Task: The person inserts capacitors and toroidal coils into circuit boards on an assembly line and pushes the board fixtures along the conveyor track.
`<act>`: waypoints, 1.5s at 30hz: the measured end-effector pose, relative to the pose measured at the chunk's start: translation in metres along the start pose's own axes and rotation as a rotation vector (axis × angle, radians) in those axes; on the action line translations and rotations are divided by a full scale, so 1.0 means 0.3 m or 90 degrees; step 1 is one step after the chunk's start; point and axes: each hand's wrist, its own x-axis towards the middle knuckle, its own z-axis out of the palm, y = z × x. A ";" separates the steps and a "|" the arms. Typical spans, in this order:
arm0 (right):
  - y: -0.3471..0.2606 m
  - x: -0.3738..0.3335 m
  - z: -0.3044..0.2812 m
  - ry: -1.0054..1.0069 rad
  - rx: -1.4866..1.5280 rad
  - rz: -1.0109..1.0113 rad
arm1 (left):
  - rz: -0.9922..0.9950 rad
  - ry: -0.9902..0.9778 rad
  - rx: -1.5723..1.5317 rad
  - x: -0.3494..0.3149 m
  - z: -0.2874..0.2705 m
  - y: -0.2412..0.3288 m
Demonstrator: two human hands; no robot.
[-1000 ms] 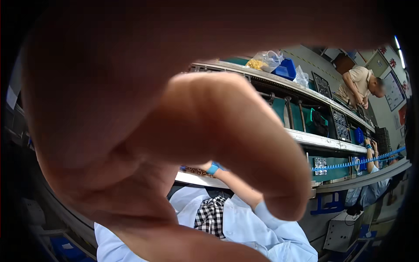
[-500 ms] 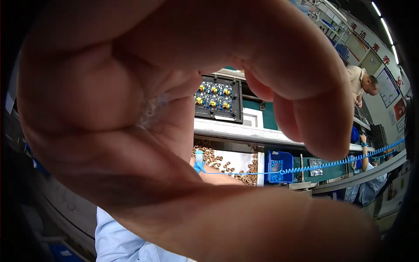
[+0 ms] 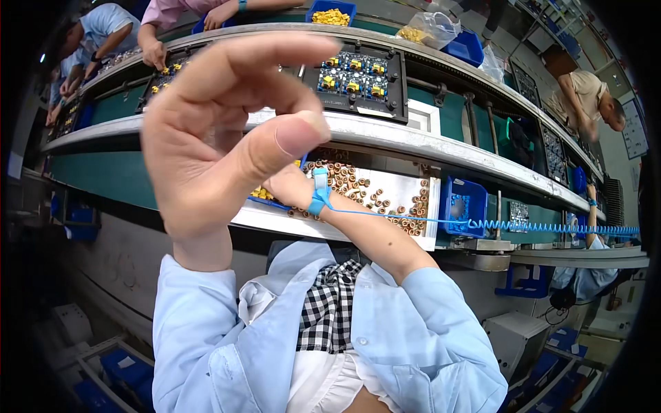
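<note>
Left hand [image 3: 196, 155], head view: raised close to the camera, loosely curled and slightly blurred; index fingertip apart from the thumb, another finger partly behind the thumb tip, nothing visible in the grasp.
Right hand [image 3: 290, 186]: low over the tray, partly behind the left thumb; fingers hidden, so whether they grip anything cannot be told.
Wrist strap [image 3: 321, 189]: blue, around the right wrist, joined to a coiled blue cord [image 3: 551, 226] running to the right.
Near bin [image 3: 273, 204]: blue, beside the right hand, partly hidden, holding yellow parts [image 3: 261, 194].
Copper-coloured coils [image 3: 341, 180]: scattered over a white tray [image 3: 396, 184], just right of the right hand.
Side bin [image 3: 477, 199]: blue, past the tray's right end, with small blue pieces inside.
Circuit boards [image 3: 352, 88]: two rows in a black frame [image 3: 399, 77], beyond the pale metal rail [image 3: 413, 149].
Co-workers: pink-sleeved person's hand [image 3: 155, 55] at another frame, upper left; person in a tan top [image 3: 582, 93], far right.
</note>
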 end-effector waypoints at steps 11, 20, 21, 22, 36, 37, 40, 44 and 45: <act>-0.013 -0.036 -0.099 -0.014 0.097 0.049 | -0.433 0.235 0.118 -0.375 -0.112 -0.456; 0.071 -0.133 -0.385 0.163 0.301 0.055 | -0.384 -0.023 0.483 -0.358 -0.086 -0.569; 0.093 -0.132 -0.426 0.169 0.298 0.074 | -0.369 -0.112 0.560 -0.361 -0.089 -0.582; 0.128 -0.127 -0.465 0.182 0.275 0.080 | -0.374 -0.115 0.555 -0.361 -0.085 -0.597; 0.810 0.012 -0.721 0.143 0.203 0.337 | -0.466 -0.336 0.501 -0.326 -0.133 -0.637; 0.825 0.007 -0.720 0.141 0.201 0.346 | -0.466 -0.342 0.494 -0.322 -0.137 -0.636; 0.833 0.011 -0.725 0.040 0.157 0.319 | -0.441 -0.360 0.501 -0.312 -0.147 -0.629; 0.841 0.021 -0.705 0.009 0.154 0.288 | -0.448 -0.408 0.534 -0.302 -0.153 -0.630; 0.843 0.025 -0.698 0.011 0.159 0.275 | -0.454 -0.427 0.550 -0.301 -0.154 -0.631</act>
